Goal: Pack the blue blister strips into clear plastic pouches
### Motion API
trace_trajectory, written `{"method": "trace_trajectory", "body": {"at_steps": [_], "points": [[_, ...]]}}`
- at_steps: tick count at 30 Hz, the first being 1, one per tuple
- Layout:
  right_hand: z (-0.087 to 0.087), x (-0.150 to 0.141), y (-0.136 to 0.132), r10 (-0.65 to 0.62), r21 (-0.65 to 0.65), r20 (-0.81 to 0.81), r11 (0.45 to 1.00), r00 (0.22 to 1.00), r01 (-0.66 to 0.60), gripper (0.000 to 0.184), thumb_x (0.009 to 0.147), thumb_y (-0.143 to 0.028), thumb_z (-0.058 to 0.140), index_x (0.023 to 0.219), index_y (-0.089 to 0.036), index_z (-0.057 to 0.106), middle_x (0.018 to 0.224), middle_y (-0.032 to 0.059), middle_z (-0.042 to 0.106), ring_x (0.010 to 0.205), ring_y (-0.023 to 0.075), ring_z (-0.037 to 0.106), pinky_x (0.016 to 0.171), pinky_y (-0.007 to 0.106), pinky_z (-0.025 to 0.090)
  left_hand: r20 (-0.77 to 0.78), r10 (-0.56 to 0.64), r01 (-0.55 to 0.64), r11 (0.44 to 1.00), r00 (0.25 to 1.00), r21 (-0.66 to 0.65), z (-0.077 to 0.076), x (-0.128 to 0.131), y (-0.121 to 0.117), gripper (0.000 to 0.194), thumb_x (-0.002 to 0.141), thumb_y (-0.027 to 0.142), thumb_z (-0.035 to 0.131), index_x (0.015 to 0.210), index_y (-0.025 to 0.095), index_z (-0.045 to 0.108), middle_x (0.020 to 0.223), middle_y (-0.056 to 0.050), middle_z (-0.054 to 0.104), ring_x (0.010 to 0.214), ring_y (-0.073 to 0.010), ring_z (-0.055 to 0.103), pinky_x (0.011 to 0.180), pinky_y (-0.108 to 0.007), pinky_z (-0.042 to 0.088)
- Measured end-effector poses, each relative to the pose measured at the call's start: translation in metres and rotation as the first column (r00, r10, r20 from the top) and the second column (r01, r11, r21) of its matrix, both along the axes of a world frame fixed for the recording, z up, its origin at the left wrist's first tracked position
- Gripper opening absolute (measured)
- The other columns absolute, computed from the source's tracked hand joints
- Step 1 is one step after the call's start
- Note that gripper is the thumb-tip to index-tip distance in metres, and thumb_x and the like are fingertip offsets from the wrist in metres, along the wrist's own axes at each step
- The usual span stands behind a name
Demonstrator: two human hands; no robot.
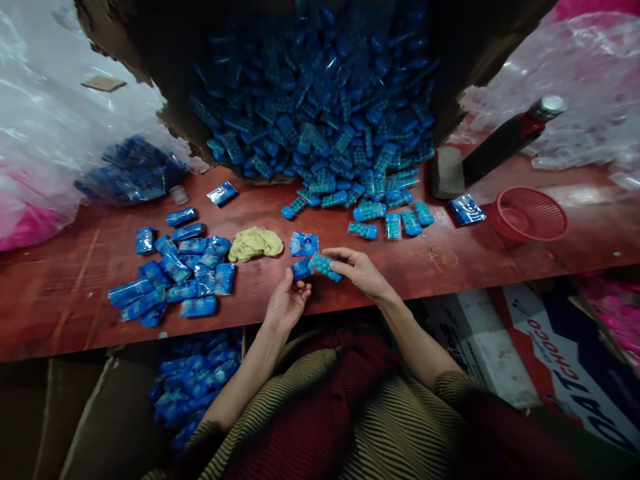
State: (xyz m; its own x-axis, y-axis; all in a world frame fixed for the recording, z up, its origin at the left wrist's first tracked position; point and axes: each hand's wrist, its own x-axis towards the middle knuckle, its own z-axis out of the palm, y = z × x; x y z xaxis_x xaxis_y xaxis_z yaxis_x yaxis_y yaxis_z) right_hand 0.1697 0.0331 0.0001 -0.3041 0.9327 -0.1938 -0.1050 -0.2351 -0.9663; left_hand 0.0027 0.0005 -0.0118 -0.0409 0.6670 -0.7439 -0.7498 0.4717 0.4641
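My left hand (286, 304) is closed on a small blue wrapper packet (301, 269) at the front edge of the red table (450, 260). My right hand (356, 267) pinches a clear capsule of teal balls (325, 267), its end at the packet's mouth. Another blue packet (304, 245) lies flat just beyond my hands. A heap of the same capsules (330, 113) spills out of a torn cardboard box (125, 40) at the back. Several filled blue packets (180, 273) lie in a loose pile to the left.
A yellow rag (255, 243) lies left of the packet. A red plastic basket (529, 215), a dark bottle (510, 137) and a grey block (447, 172) stand at the right. Clear plastic bags (45, 127) flank the box. A carton under the table holds more packets (195, 380).
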Motion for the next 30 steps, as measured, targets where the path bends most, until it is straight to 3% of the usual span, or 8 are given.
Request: {"method": "trace_trajectory", "body": {"at_steps": [7,17,30], "points": [[-0.002,0.0,0.002,0.002,0.041,0.123,0.999,0.992,-0.007,0.023,0.071,-0.028,0.063,0.09,-0.016,0.062,0.082,0.0004,0.063,0.07,0.0103,0.056,0.063,0.023,0.045,-0.025,0.008,-0.007,1.0,1.0,0.019,-0.001,0.0,0.0,0.019,0.082,0.026,0.06,0.067,0.015,0.055,0.047,0.002,0.053,0.049,-0.0109,0.058,0.047,-0.018,0.05],[0.003,0.005,0.006,0.009,0.098,0.19,0.995,0.982,-0.028,0.022,0.072,-0.03,0.062,0.088,-0.018,0.071,0.082,0.0007,0.069,0.073,0.0132,0.059,0.069,0.026,0.045,-0.024,-0.027,0.029,0.998,0.999,0.064,-0.004,-0.005,0.002,0.017,0.083,0.029,0.057,0.079,0.013,0.059,0.062,-0.005,0.064,0.056,-0.0144,0.064,0.052,-0.022,0.052],[0.008,0.009,0.007,0.031,0.185,0.24,0.98,0.97,-0.077,0.021,0.075,-0.027,0.061,0.091,-0.02,0.072,0.09,0.0025,0.069,0.082,0.0155,0.06,0.075,0.029,0.043,-0.079,-0.06,0.067,0.994,0.995,0.082,-0.003,-0.007,0.003,0.017,0.084,0.029,0.056,0.078,0.014,0.057,0.059,-0.004,0.064,0.054,-0.0145,0.064,0.049,-0.021,0.051]]}}
